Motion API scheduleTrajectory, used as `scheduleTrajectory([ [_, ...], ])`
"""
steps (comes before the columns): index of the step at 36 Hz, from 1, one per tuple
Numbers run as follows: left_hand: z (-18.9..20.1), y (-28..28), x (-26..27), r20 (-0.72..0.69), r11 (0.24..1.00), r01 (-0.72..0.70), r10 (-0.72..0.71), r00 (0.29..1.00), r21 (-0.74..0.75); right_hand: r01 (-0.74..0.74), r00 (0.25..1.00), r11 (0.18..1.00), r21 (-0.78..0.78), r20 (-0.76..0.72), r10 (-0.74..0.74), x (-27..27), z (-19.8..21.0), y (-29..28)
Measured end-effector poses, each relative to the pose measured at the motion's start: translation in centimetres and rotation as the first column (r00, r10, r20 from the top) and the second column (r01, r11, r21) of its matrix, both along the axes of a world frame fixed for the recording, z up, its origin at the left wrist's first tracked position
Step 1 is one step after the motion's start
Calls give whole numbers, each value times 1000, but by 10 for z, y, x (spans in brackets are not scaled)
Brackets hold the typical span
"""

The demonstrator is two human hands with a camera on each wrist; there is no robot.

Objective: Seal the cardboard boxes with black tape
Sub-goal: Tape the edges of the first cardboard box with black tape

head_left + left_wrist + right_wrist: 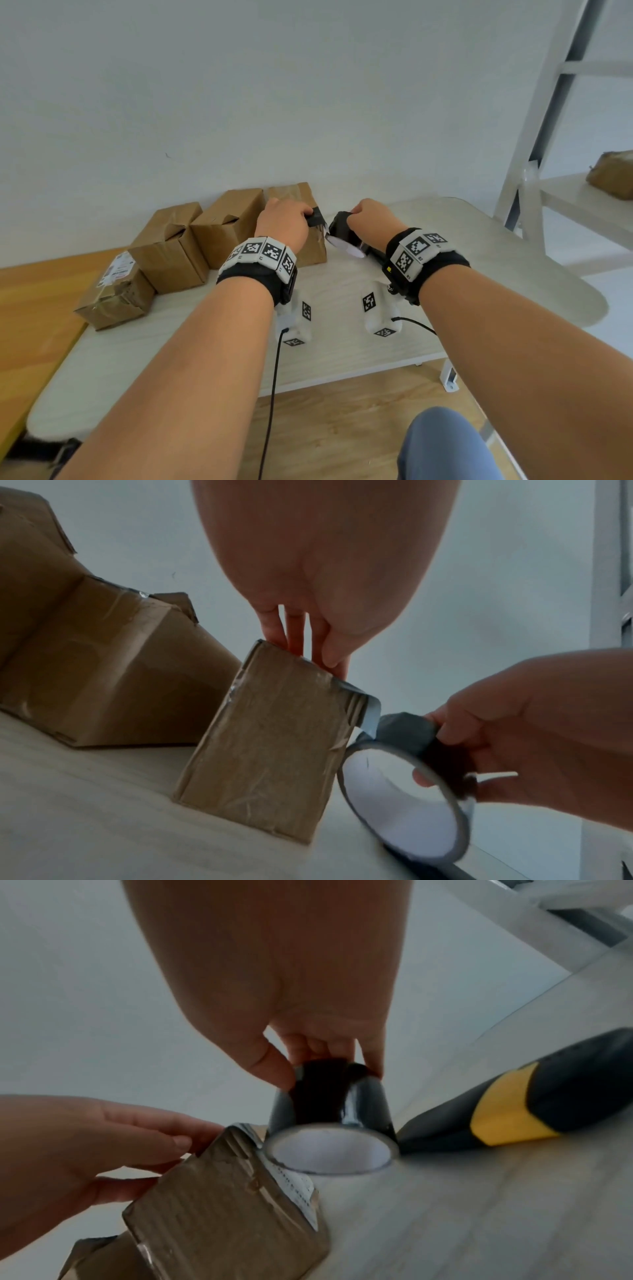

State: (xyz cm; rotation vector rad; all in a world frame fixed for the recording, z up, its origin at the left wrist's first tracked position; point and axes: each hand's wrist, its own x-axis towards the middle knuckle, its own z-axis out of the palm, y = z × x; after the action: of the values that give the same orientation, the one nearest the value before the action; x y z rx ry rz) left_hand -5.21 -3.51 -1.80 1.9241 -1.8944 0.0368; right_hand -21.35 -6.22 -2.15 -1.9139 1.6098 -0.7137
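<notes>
A small brown cardboard box (313, 248) (267, 750) (222, 1204) stands on the pale table (479, 274). My left hand (284, 219) (308, 653) (164, 1139) lies over the box top, its fingers pressing black tape down there. A short strip of tape (371, 710) runs off the box's top right edge to the black tape roll (342, 233) (407, 731) (369, 1110). My right hand (370, 214) (479, 737) (325, 1064) grips that roll from above, just right of the box and low over the table. The roll's core is white.
Two taller brown boxes (171, 246) (229, 226) and a labelled one (116, 298) stand left of the taped box. A black and yellow tool (514, 1110) lies on the table right of the roll. A white frame (548, 120) and shelf rise at right.
</notes>
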Motion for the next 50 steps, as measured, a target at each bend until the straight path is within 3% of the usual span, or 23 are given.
scheduleTrajectory([
  [5,7,0,0,29,999,3,-4,1000,35,70,997,991,-113,24,-68,-2,7,4],
  [9,11,3,-1,61,999,15,-17,998,45,106,991,979,-176,-64,-119,-12,7,7],
  [16,16,9,-8,23,981,70,-75,997,180,128,965,987,-98,-217,-146,-20,-4,9],
  [20,15,11,-5,36,984,87,-93,995,155,130,960,989,-72,-239,-144,-19,-4,9],
  [26,8,13,0,58,992,100,-104,993,73,82,990,994,-71,-105,-90,-7,6,6],
  [30,12,13,2,74,986,65,-77,994,152,-65,997,997,-42,-47,63,11,14,12],
  [37,12,12,5,144,981,61,-88,986,182,-179,982,984,10,63,178,38,5,7],
  [42,15,7,4,172,965,43,-89,981,257,-176,972,983,53,170,164,45,1,2],
  [50,15,7,3,219,973,41,-92,971,227,-132,986,990,53,111,125,39,-7,3],
])
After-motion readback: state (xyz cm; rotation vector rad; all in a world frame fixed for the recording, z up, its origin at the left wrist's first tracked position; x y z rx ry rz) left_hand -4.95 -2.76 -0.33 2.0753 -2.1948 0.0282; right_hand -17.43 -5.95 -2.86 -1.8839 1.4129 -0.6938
